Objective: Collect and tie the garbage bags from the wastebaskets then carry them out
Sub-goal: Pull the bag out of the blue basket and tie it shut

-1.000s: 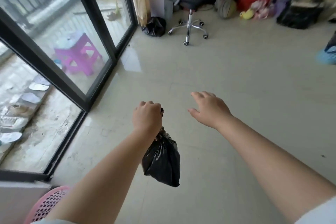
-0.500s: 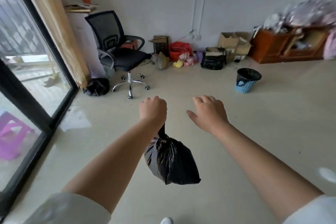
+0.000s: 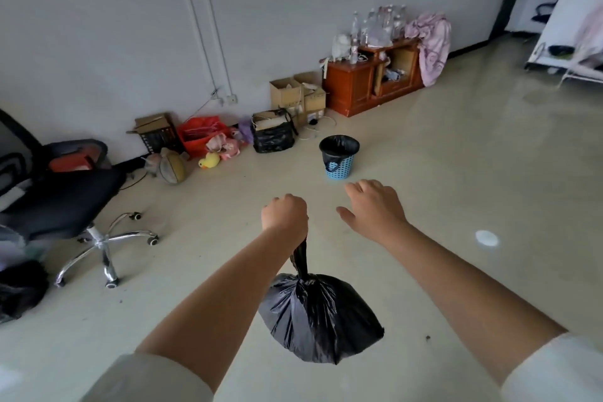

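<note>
My left hand (image 3: 284, 214) grips the tied bag (image 3: 318, 316) by its neck, hanging below. The lined wastebasket (image 3: 339, 157) stands ahead, nearer my right hand (image 3: 375, 210), spread and empty.

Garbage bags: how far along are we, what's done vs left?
Done: one black garbage bag is tied at the neck. In hand: the left hand grips it by the twisted top, hanging clear of the floor; the right hand is free. Left: the blue wastebasket ahead still has its black liner in, so that needs pulling and tying, then carrying out.
</note>
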The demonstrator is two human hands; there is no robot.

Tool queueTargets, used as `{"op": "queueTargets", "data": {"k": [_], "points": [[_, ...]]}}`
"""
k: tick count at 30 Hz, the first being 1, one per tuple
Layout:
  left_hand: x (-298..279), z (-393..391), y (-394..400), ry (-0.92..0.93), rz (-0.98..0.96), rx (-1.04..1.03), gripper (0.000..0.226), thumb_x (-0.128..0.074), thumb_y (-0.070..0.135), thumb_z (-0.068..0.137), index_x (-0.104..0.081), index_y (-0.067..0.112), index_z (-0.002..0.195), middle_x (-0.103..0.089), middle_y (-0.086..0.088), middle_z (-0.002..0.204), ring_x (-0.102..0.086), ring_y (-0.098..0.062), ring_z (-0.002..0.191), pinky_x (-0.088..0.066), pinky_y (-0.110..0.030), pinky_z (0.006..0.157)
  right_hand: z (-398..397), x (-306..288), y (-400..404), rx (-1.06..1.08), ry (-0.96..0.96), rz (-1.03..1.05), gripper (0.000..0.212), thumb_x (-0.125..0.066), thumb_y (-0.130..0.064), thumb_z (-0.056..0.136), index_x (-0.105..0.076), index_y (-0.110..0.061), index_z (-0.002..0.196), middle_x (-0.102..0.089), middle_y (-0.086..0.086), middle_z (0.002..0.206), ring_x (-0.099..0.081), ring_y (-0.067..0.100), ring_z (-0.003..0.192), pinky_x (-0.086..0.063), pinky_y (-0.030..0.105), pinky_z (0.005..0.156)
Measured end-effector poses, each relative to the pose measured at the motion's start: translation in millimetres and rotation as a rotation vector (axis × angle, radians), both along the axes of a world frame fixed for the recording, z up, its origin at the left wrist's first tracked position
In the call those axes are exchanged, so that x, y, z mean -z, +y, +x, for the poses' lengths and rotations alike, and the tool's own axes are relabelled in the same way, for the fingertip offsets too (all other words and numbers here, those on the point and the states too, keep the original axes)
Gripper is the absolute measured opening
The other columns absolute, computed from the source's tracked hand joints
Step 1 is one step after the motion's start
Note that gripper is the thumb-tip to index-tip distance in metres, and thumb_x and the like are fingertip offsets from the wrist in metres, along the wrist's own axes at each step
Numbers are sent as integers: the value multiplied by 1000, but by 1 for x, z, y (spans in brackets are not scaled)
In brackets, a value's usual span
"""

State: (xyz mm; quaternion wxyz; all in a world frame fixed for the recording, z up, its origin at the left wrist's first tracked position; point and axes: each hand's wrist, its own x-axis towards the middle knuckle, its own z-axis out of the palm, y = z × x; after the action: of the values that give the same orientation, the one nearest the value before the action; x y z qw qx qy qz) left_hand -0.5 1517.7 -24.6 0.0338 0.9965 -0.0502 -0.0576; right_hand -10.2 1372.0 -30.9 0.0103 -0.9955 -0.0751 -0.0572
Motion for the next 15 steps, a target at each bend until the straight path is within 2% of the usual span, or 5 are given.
{"op": "queueTargets", "data": {"k": [2,5,9,15], "points": [[7,46,-25,15,4,4,30,-44,16,97,-46,6,69,-34,-2,64,-43,-23,84,-37,-29,70,43,7,-28,28,4,1,38,-40,-39,92,-49,-6,111,-56,12,115,-49,29,110,-39,36,83],[16,115,-62,31,15,2,17,-44,16,96,-53,7,85,-42,-5,75,-44,-24,85,-39,-29,70,112,16,-71,37,21,-1,39,-41,-39,92,-48,-5,111,-55,12,116,-49,29,111,-39,36,83],[21,208,-104,62,1,-82,24,-44,16,96,-61,1,103,-58,-11,94,-57,-28,93,-42,-29,70,210,17,-127,-3,18,-31,42,-41,-40,92,-47,-5,114,-55,12,117,-49,30,111,-39,37,84],[32,340,-152,51,4,-154,26,-44,16,96,-63,0,103,-63,-13,108,-60,-29,102,-45,-31,72,354,18,-186,-26,34,-42,44,-41,-39,92,-45,-6,121,-53,12,121,-48,31,113,-40,38,86]]}}
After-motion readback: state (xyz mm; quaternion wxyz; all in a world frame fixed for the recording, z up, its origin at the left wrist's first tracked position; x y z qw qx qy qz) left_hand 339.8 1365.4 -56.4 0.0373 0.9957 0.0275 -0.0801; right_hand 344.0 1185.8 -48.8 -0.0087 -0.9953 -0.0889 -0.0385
